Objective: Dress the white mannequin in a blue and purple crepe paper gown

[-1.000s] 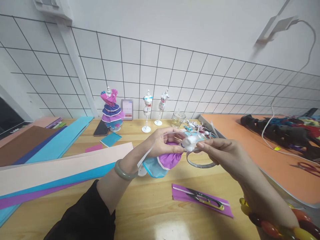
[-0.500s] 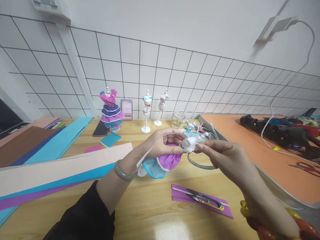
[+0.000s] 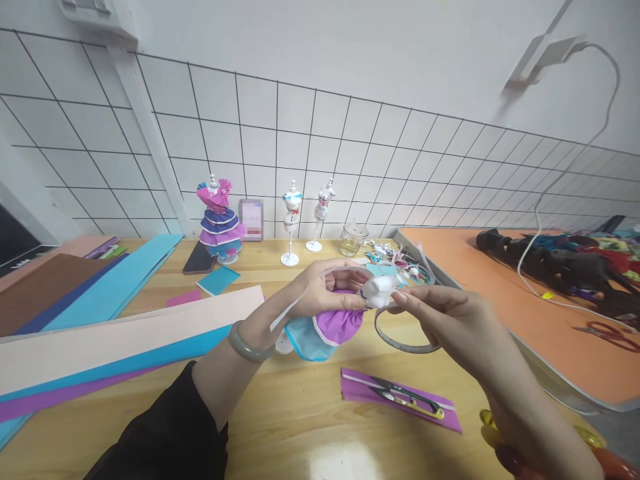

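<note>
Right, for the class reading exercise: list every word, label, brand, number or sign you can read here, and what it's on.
No text can be read.
Upright panel by the wall: pixelated, illegible.
Two bare standing mini dress forms: printed markings, too small.
Held mini dress form: dark blue mark, unclear.
Curled strip: any markings too blurred.

The left hand (image 3: 325, 293) curled inward, thumb extended rightward. Opposite, the right hand (image 3: 450, 310) pinched thumb against forefinger.
</note>
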A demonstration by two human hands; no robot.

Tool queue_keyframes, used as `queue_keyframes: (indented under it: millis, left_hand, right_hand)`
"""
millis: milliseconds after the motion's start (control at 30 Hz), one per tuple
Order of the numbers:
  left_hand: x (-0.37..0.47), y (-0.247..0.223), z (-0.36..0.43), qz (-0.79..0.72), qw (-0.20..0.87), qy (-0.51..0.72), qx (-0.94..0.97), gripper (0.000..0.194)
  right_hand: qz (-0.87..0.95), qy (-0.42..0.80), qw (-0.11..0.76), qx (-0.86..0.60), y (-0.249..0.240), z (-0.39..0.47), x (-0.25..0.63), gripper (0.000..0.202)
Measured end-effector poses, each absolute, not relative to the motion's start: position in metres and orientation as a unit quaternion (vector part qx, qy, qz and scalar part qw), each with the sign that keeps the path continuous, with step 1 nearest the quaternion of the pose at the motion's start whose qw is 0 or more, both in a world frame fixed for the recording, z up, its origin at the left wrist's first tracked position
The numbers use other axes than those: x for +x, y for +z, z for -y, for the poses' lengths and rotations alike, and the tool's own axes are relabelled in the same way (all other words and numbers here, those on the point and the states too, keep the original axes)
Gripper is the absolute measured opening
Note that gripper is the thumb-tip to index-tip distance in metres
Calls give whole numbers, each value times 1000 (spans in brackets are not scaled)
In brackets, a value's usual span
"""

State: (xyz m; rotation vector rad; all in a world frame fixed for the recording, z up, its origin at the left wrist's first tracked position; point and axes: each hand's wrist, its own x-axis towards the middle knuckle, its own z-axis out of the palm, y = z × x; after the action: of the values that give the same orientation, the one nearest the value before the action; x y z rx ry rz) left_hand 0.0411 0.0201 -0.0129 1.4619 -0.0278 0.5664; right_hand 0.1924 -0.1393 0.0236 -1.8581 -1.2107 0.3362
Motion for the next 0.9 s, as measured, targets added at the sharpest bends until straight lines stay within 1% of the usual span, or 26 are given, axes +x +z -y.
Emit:
queue_keyframes:
  millis: [167,267,300,333,400,533,667,733,767,833,900]
  left_hand:
    - [40,-13,-20,28,723,247,645,39]
    - [39,-14,-20,38,732,240,636,40]
    - [39,-15,-20,42,734,238,634,40]
    - [39,-16,-21,47,737,236,632,41]
    - [39,-17,-21,59,744,227,626,41]
    - [40,-20,-23,72,755,195,622,43]
    - [41,-21,-27,86,763,166,619,46]
    - [41,-21,-29,89,765,155,619,48]
    - [41,-21,-30,88,766,147,620,47]
    - [42,-20,-30,76,769,149,616,39]
    - [43,-20,-28,45,772,185,606,29]
  right_hand:
    - [441,244,418,-756,26,135,199,42]
    - [430,291,432,-738,25,134,203,63]
    - [432,301,441,-726,24,134,204,67]
    - [438,310,451,-714,24,134,205,66]
    - [451,324,463,-690,22,134,205,57]
    - [473,351,463,-662,17,134,207,44]
    - [473,330,464,-672,11,133,211,34]
    - [476,318,451,-684,8,133,214,33]
    - [478,313,444,-690,7,132,215,34]
    - [477,301,437,-701,5,132,215,35]
    - [472,283,441,-710,4,131,215,36]
